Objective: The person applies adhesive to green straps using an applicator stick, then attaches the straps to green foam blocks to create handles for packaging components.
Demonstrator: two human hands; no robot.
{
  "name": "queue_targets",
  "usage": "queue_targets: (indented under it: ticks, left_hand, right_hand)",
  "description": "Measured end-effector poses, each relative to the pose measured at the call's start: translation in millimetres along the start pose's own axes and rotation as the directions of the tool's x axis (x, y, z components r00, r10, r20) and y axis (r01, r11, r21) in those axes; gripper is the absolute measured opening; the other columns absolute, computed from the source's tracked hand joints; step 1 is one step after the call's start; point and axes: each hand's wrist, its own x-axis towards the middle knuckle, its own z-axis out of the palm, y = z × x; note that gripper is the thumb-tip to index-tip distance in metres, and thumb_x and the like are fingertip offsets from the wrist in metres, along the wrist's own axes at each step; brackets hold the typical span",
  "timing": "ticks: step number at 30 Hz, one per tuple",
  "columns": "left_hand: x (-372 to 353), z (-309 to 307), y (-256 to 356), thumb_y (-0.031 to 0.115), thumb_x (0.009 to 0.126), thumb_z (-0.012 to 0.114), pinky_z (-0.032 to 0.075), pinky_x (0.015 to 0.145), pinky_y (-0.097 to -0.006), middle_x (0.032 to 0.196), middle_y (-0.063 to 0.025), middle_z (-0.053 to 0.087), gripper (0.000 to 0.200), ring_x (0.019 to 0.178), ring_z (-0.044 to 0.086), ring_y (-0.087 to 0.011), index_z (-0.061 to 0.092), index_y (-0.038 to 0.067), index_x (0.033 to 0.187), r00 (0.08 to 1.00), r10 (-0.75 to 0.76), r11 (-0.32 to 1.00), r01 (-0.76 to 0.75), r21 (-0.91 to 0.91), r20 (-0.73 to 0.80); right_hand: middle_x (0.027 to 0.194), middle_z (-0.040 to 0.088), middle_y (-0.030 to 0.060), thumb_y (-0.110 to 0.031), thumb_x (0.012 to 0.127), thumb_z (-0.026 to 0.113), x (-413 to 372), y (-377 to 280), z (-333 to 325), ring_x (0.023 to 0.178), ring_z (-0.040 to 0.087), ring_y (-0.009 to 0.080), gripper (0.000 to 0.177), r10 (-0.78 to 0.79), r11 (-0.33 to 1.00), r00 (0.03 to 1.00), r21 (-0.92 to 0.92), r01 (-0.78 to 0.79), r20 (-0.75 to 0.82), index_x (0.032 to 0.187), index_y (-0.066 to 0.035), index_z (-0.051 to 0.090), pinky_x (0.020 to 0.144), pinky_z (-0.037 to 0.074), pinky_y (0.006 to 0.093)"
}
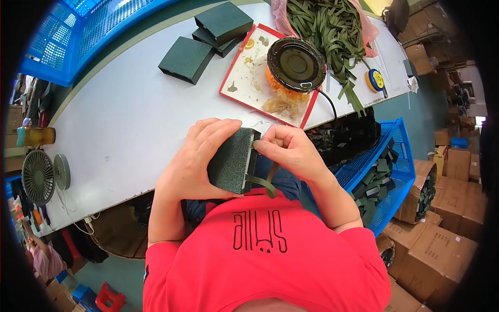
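My left hand (pixel 188 156) grips a small dark green patterned box (pixel 230 160) near the table's front edge, thumb below and fingers along the top. From the box's right side hangs a loose olive ribbon (pixel 267 186). The thumb and forefinger of my right hand (pixel 293 152) pinch together at the box's upper right edge, on what looks like the ribbon's other end, mostly hidden by the fingertips. Beyond my hands, a round black pot (pixel 296 63) stands over a red-edged white board (pixel 244 86) smeared with yellowish glue-like residue.
Several green boxes (pixel 188 58) lie at the back of the white table (pixel 119 130). A pink bag (pixel 370 28) holds olive ribbons, with a yellow-blue tape roll (pixel 374 80) nearby. Left are a fan (pixel 39 177) and a bottle (pixel 39 136). A blue crate (pixel 397 200) with green pieces stands right, beside cartons (pixel 434 249).
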Motion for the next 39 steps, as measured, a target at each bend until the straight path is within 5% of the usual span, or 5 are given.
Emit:
queue_targets:
  ticks: [17,23,24,33,39]
  left_hand:
    - [0,2,4,0.023,0.052,0.090,0.039,0.102,-0.0462,0.133,-0.0112,0.058,0.091,0.120,0.053,-0.0339,0.054,0.007,0.135,0.998,0.054,0.981,-0.060,0.182,0.037]
    - [-7,2,-5,0.023,0.051,0.091,0.040,0.103,-0.0460,0.133,-0.0114,0.058,0.095,0.122,0.052,-0.0352,0.052,0.005,0.137,0.998,-0.007,0.997,0.011,0.072,-0.055]
    - [-7,2,-5,0.022,0.051,0.091,0.040,0.103,-0.0460,0.133,-0.0113,0.058,0.096,0.122,0.052,-0.0351,0.052,0.005,0.137,0.999,-0.017,0.998,0.020,0.065,-0.047]
    - [-1,6,-1,0.024,0.051,0.091,0.040,0.103,-0.0459,0.135,-0.0105,0.057,0.095,0.122,0.052,-0.0343,0.052,0.006,0.137,0.999,0.030,0.983,-0.035,0.182,0.031]
    - [-6,5,-8,0.024,0.051,0.092,0.041,0.104,-0.0462,0.135,-0.0119,0.056,0.099,0.124,0.051,-0.0357,0.051,0.006,0.138,0.998,-0.060,0.995,0.061,0.081,-0.007]
  right_hand:
    - [0.070,0.061,-0.0012,-0.021,0.096,0.067,9,16,0,0.066,0.051,0.0036,0.027,-0.018,0.953,1.000,-0.303,0.017,0.001,0.082,0.002,0.065,0.061,0.043,0.0227]
    - [0.084,0.071,0.0030,-0.023,0.104,0.057,5,4,-8,0.080,0.063,0.0091,0.031,-0.033,0.994,0.996,-0.105,0.042,0.087,0.093,0.003,0.071,0.074,0.050,0.0249]
    - [0.084,0.071,-0.0020,-0.031,0.105,0.053,6,10,-10,0.067,0.053,0.0023,0.038,-0.093,0.979,0.993,-0.173,0.105,0.076,0.098,-0.001,0.075,0.056,0.040,0.0216]
    - [0.063,0.063,0.0031,-0.023,0.094,0.068,13,20,7,0.062,0.053,0.0045,0.034,-0.097,0.927,0.992,-0.370,0.058,-0.087,0.074,0.004,0.067,0.057,0.045,0.0264]
    - [0.082,0.067,0.0030,-0.022,0.097,0.066,13,17,6,0.071,0.054,0.0042,0.026,-0.092,0.992,0.990,-0.097,0.081,-0.111,0.089,0.003,0.071,0.060,0.044,0.0244]
